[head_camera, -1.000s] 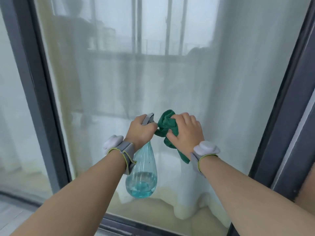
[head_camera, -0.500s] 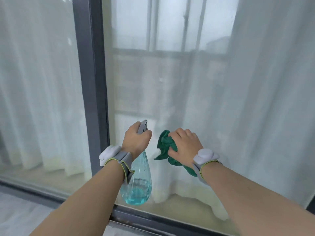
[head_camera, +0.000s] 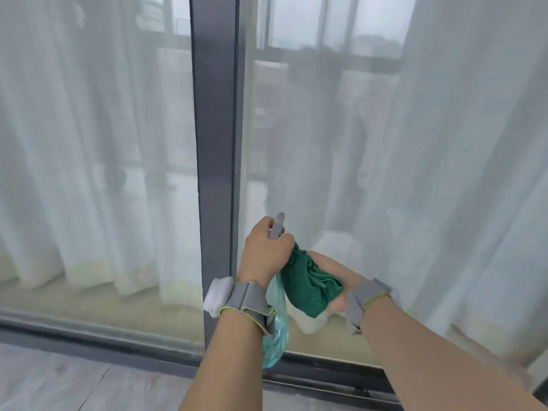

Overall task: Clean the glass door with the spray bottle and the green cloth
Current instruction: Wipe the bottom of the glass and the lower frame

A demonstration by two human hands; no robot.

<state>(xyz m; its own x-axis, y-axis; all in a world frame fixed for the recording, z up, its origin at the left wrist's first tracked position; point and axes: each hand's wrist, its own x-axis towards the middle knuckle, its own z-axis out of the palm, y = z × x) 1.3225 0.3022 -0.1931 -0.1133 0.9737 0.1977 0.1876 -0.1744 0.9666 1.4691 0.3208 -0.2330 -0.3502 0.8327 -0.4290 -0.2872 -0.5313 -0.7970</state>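
Observation:
My left hand (head_camera: 267, 250) grips the grey head of the spray bottle (head_camera: 277, 324), whose clear body with blue liquid hangs down behind my left wrist. Just to its right, my right hand (head_camera: 335, 277) is turned palm up and holds the bunched green cloth (head_camera: 308, 281), which touches my left hand. Both hands sit low in front of the glass door (head_camera: 341, 143), close to its dark grey upright frame (head_camera: 215, 143). The cloth hides most of my right hand's fingers.
White sheer curtains (head_camera: 89, 143) hang behind the glass on both sides of the frame. A dark bottom track (head_camera: 118, 342) runs along the grey floor (head_camera: 59, 384). Grey bands with white pods are strapped on both wrists.
My view has swung left, so the upright frame now stands near the middle. My right hand has turned palm up and brought the cloth against my left hand and the bottle.

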